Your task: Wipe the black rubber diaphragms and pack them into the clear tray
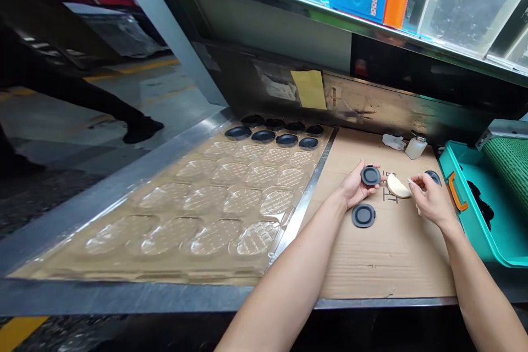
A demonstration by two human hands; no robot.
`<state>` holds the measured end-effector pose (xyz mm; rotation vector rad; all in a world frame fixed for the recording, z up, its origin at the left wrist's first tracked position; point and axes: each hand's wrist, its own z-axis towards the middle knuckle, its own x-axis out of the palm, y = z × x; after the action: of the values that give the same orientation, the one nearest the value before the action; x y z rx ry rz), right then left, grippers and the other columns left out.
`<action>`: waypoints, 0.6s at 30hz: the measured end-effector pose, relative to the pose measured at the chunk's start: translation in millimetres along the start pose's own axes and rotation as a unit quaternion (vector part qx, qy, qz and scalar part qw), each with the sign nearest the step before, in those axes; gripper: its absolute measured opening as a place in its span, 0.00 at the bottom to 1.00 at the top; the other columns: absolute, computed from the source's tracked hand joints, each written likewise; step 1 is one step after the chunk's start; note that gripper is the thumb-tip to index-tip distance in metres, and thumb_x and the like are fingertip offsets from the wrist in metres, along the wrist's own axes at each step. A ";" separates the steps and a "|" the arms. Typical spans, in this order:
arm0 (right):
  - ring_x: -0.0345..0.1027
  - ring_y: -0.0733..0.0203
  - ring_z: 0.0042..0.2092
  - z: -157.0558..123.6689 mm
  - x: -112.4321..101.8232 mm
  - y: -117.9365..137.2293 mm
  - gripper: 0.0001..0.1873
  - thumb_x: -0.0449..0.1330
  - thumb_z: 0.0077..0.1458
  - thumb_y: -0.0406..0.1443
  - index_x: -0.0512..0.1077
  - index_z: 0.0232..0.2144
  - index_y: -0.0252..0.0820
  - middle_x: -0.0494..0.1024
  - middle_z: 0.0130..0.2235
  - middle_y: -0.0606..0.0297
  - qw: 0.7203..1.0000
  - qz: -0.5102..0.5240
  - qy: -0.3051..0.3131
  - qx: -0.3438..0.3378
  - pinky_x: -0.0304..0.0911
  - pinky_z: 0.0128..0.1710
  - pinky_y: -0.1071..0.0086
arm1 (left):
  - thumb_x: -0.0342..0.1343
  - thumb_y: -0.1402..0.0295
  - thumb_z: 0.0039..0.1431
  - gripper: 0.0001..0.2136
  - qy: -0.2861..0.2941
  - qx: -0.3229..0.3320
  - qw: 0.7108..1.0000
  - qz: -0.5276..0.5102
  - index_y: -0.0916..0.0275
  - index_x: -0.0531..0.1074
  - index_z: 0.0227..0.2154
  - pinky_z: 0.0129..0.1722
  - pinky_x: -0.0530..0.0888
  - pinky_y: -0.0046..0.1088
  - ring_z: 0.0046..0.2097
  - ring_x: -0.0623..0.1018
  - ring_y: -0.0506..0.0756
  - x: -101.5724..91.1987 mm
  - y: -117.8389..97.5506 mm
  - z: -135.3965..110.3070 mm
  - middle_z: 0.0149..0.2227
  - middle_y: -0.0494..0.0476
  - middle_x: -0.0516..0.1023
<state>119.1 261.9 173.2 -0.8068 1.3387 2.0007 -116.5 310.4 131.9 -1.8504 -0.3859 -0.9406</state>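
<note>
My left hand [355, 186] is closed around a dark grey oval lid-like part [370, 176], its ringed face turned up. Another such grey part [363, 215] lies on the cardboard just below that hand. My right hand [430, 197] is closed in a pinch, with a bit of white at its fingertips that is too small to name. Close to those fingertips, between the two hands, is a cream half-round pad [398, 186]. A third dark part [433, 177] shows partly behind my right hand.
A clear moulded tray [165, 242] on the left holds several black parts [263, 136] in its far rows. On the right stands a teal bin [511, 231] with black pieces inside. A small bottle [416, 147] and crumpled white tissue [393, 141] sit at the back. A person's leg [103, 102] is at left.
</note>
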 end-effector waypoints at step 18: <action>0.74 0.57 0.38 19.8 68.0 9.4 0.13 0.55 0.67 0.42 0.77 0.41 0.44 0.80 0.38 0.59 0.990 0.019 -0.047 -0.135 0.68 0.41 0.65 | 0.41 0.55 0.68 0.22 0.020 0.014 0.954 0.297 0.67 0.72 0.32 0.12 0.55 0.20 0.16 0.65 0.47 11.7 17.5 -7.4 0.23 0.59 0.76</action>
<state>65.5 287.1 133.4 -0.7991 1.0509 2.2534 -101.2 294.1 131.2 -1.7636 0.1841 -0.5486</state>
